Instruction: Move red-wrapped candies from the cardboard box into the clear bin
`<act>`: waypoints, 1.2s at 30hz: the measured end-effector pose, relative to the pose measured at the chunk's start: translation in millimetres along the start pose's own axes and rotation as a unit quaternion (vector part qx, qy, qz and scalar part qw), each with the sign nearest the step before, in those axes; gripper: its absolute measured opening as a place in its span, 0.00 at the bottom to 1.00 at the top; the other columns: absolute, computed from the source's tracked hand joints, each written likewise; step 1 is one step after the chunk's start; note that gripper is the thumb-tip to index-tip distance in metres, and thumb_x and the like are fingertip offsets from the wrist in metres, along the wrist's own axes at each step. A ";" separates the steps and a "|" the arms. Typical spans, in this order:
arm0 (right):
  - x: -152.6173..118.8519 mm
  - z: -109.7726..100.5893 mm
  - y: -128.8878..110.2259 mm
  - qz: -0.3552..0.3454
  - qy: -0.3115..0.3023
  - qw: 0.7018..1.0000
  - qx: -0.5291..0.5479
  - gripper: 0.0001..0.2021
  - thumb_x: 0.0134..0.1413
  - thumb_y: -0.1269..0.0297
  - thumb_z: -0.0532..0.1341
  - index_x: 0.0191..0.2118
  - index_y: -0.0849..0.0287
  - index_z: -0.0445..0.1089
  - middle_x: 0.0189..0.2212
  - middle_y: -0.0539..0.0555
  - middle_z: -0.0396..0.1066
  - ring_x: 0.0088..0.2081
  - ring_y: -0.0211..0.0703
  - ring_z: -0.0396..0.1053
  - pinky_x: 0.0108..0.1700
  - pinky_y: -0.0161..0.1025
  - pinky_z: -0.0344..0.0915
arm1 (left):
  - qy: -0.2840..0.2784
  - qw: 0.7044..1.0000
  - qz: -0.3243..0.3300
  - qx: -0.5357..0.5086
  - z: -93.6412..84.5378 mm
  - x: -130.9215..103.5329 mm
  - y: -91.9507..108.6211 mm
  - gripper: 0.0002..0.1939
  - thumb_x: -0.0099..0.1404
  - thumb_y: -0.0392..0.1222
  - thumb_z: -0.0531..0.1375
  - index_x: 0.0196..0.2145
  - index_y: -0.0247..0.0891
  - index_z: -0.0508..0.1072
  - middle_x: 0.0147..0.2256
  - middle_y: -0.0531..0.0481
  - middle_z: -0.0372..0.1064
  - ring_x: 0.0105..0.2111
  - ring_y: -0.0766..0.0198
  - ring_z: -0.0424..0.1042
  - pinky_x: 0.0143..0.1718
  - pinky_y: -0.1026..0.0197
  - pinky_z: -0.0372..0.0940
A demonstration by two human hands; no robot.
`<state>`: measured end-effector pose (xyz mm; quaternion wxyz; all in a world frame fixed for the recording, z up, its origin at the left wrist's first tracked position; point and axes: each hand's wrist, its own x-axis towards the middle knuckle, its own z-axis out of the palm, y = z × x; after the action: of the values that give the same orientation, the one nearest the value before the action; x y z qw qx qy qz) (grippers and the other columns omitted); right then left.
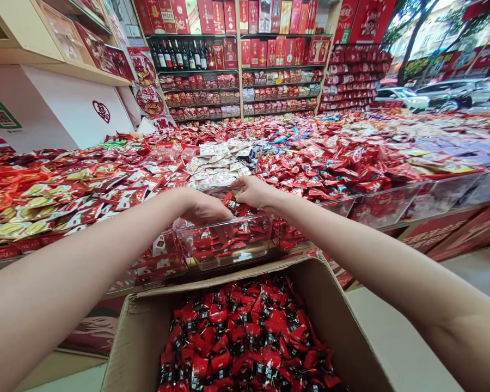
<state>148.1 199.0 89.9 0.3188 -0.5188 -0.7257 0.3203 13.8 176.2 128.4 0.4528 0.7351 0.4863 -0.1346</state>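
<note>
Left hand (207,209): mine, partly inside the clear bin (245,256), fingers slanting down behind its front wall; spread or gripping, I cannot tell.
Right hand (252,191): my fingers bent at the bin's far side; whether they hold anything, I cannot tell.
Red-and-black candies (242,210): in the bin, between my hands, just below my right fingertips.
Cardboard box (335,296): nearer me than the bin, more such candies inside.

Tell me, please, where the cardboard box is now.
In the head view, the box is at bottom centre, on the near side of the clear bin, with red packets inside.
</note>
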 end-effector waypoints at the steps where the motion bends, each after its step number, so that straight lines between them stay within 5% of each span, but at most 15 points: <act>1: -0.3 -0.2 -0.2 0.003 -0.005 1.000 0.006 0.18 0.39 0.78 0.55 0.41 0.63 0.63 0.30 0.54 0.67 0.27 0.35 0.62 0.27 0.32 0.58 | 0.007 1.000 -0.006 -0.004 -1.2 -0.5 -0.3 0.11 0.50 0.46 0.56 0.21 0.39 0.75 0.16 0.51 0.70 0.19 0.63 0.65 0.23 0.63 0.59; 5: -3.8 -2.4 -3.2 0.011 -0.010 0.999 0.039 0.19 0.42 0.77 0.54 0.44 0.63 0.60 0.28 0.54 0.67 0.23 0.33 0.61 0.24 0.31 0.58 | 0.089 0.996 -0.016 -0.009 -10.1 -7.9 -4.9 0.15 0.48 0.52 0.58 0.16 0.38 0.71 0.12 0.51 0.65 0.14 0.66 0.61 0.17 0.64 0.56; 11: -5.9 -1.9 -6.1 0.005 -0.046 0.988 0.150 0.13 0.41 0.77 0.57 0.38 0.63 0.63 0.22 0.49 0.65 0.19 0.29 0.58 0.22 0.29 0.57 | 0.251 0.965 0.070 -0.031 -13.7 -11.8 -13.8 0.15 0.51 0.52 0.57 0.31 0.39 0.68 0.27 0.51 0.70 0.24 0.67 0.67 0.24 0.65 0.59; 16: -5.4 0.3 -7.4 0.040 -0.089 0.991 0.090 0.06 0.40 0.76 0.58 0.29 0.63 0.66 0.21 0.49 0.66 0.21 0.32 0.62 0.26 0.31 0.61 | 0.333 0.937 0.095 0.048 -19.2 -5.9 -24.9 0.11 0.44 0.48 0.61 0.22 0.36 0.71 0.18 0.54 0.66 0.19 0.67 0.63 0.23 0.64 0.56; 19: -6.5 -0.8 -10.5 0.063 -0.172 0.982 0.049 0.03 0.35 0.76 0.61 0.22 0.63 0.67 0.17 0.49 0.66 0.21 0.34 0.62 0.25 0.32 0.61 | 0.356 0.923 0.109 0.097 -20.4 -5.5 -35.1 0.09 0.43 0.45 0.61 0.22 0.37 0.71 0.19 0.55 0.67 0.21 0.66 0.63 0.24 0.64 0.56; 22: -4.7 -0.5 -13.4 0.088 -0.284 0.955 0.023 0.07 0.28 0.74 0.66 0.20 0.63 0.68 0.18 0.49 0.67 0.23 0.34 0.64 0.25 0.31 0.62 | 0.381 0.908 0.112 0.134 -14.6 -5.4 -45.8 0.08 0.43 0.44 0.61 0.21 0.38 0.70 0.18 0.55 0.67 0.21 0.65 0.64 0.23 0.64 0.55; 26: 3.3 6.3 -13.8 0.119 -0.462 0.879 0.017 0.12 0.29 0.65 0.67 0.25 0.63 0.69 0.24 0.50 0.69 0.26 0.32 0.66 0.27 0.28 0.62 | 0.426 0.883 0.117 0.157 -6.1 -2.5 -55.8 0.08 0.48 0.45 0.57 0.23 0.38 0.68 0.20 0.54 0.67 0.23 0.65 0.65 0.24 0.64 0.55; 36: 13.2 22.7 -8.4 0.105 -0.595 0.796 -0.040 0.16 0.40 0.63 0.62 0.38 0.65 0.66 0.32 0.52 0.68 0.30 0.33 0.67 0.30 0.30 0.64 | 0.425 0.877 0.106 0.198 -4.1 -0.2 -53.4 0.09 0.47 0.45 0.57 0.24 0.37 0.69 0.20 0.54 0.67 0.22 0.65 0.64 0.23 0.64 0.55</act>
<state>122.0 206.5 84.9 -0.2320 -0.3116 -0.7256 0.5681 -32.0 185.6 102.2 0.0595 0.8431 0.5141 0.1460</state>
